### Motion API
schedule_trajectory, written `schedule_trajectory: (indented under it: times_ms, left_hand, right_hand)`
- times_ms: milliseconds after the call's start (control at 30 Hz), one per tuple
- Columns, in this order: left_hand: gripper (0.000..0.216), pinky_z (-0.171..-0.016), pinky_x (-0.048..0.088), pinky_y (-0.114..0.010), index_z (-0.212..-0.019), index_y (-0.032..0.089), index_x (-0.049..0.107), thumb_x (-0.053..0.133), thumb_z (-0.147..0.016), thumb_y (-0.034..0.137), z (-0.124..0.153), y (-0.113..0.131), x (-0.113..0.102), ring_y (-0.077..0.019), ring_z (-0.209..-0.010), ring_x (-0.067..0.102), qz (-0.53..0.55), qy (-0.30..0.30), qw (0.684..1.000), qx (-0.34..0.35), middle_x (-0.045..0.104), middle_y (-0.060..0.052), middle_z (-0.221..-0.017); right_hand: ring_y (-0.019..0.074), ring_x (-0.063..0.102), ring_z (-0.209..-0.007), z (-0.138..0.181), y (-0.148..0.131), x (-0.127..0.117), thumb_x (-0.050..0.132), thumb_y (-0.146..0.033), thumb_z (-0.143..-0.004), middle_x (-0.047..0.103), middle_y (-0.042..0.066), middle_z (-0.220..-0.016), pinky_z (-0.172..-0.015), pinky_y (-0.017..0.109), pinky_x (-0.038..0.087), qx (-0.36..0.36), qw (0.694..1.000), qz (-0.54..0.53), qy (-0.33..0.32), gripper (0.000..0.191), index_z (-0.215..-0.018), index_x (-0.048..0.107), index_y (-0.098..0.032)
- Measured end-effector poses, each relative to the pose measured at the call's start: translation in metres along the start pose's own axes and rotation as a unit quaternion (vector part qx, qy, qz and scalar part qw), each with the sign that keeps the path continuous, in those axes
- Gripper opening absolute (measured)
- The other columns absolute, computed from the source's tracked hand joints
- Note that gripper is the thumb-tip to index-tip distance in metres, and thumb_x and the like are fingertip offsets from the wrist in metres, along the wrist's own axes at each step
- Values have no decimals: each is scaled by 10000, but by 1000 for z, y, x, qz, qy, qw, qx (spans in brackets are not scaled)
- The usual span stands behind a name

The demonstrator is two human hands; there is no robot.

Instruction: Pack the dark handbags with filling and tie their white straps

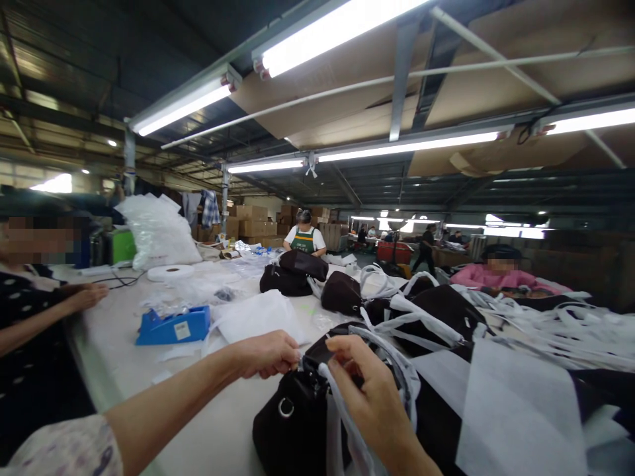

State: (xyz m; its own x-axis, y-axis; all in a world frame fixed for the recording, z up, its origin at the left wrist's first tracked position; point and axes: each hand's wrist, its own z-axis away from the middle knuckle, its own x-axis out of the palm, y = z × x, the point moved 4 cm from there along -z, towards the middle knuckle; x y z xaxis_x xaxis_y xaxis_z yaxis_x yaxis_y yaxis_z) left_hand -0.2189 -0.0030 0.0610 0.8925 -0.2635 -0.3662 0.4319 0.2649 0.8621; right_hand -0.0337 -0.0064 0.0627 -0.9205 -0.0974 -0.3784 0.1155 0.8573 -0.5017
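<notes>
A black bag (288,423) with a round metal eyelet stands on the table right in front of me, its straps wrapped in white material (342,423). My left hand (272,355) is closed in a pinch at the bag's upper edge; what its fingertips hold is too small to make out. Across the bag's top, my right hand (367,380) has its fingers curled in beside the wrapped strap. A tiny pale bit shows by its index fingertip, but I cannot name it. The bag's opening is partly hidden by the right hand.
A blue tape dispenser (173,326) and white sheets (260,317) lie to the left. More black bags (342,293) and wrapped straps (560,324) cover the table's far and right sides. Co-workers sit at left (30,317), across (304,239) and at right (501,274).
</notes>
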Motion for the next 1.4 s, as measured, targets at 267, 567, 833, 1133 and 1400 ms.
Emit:
schedule_trajectory:
  times_ms: [267,567,833,1133,1400]
  left_hand:
    - [232,-354,79,-198,-619,210,446,639,-563,325,3,1,4,-43,-353,154,3,5,1000,-1,296,111,-415]
    - [205,-348,104,-189,-602,190,495,663,-587,307,-1,-2,3,-44,-359,227,4,2,1000,16,370,89,-451]
    - [284,-370,71,-180,-649,206,483,685,-549,379,-4,-11,5,-39,-354,137,61,-83,995,-4,301,111,-422]
    - [260,-366,68,-185,-587,200,446,659,-602,349,-9,-9,1,-37,-350,127,27,-136,990,-26,265,113,-405]
    - [397,-391,122,-199,-623,219,343,508,-912,435,-2,2,-7,-56,-393,119,-108,-145,983,-34,215,119,-490]
  right_hand:
    - [208,636,-911,-3,5,33,506,-74,-843,628,84,-1066,-782,293,513,-116,981,134,-81,274,-1034,632,-225]
    - [163,524,-695,-23,26,28,439,-144,-891,540,13,-742,-648,262,408,2,1000,27,-3,168,-740,470,-210]
    - [156,527,-689,-10,18,31,409,-191,-936,555,6,-750,-639,260,406,18,999,-31,-41,175,-782,491,-213]
    - [133,577,-658,3,2,39,365,-120,-956,574,20,-789,-601,227,426,-90,990,52,-92,244,-770,490,-216]
    - [159,595,-638,10,4,58,401,-124,-939,602,28,-758,-576,246,413,-109,983,143,-36,230,-773,527,-223]
